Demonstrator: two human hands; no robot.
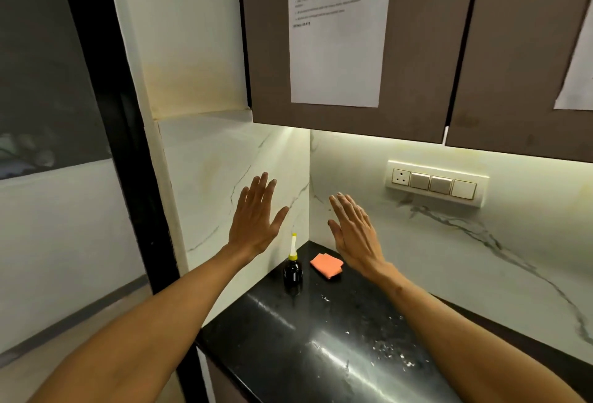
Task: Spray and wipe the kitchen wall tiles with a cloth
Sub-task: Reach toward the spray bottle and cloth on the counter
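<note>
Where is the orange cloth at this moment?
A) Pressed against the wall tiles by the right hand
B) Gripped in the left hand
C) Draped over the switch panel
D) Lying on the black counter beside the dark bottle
D: the orange cloth lies on the black counter just right of the dark bottle, while the left hand and right hand are raised, flat and empty.

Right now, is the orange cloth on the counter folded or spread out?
Folded: the orange cloth lies as a compact square on the black counter, layered edges showing.
</note>
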